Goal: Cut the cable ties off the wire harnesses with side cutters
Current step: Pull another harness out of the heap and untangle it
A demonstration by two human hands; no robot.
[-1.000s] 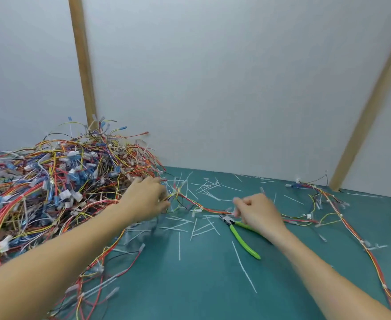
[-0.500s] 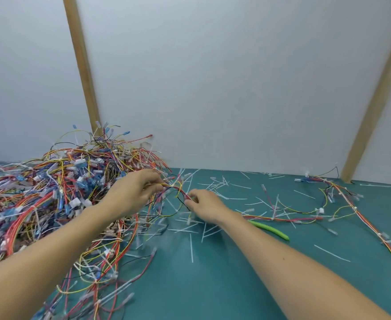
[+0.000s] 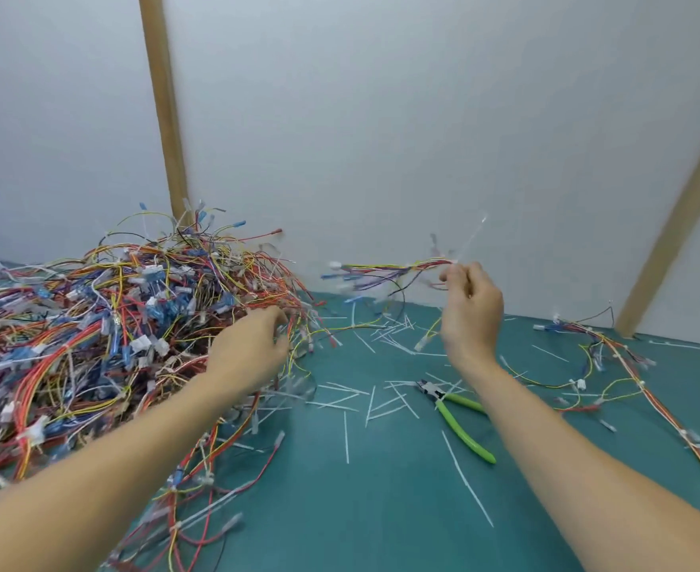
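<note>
Now your right hand (image 3: 470, 311) pinches a wire harness (image 3: 385, 272) lifted above the mat (image 3: 381, 509); side cutters (image 3: 459, 419) lie below its wrist. Your left hand (image 3: 253, 344) presses, fingers curled, into the harness pile (image 3: 92, 324) edge; whether it grips wires is unclear.

The scene is seen from one head-worn wide-angle camera, aimed forward and down, close over the green table (image 3: 381, 509) and facing the white wall (image 3: 381, 117).
</note>
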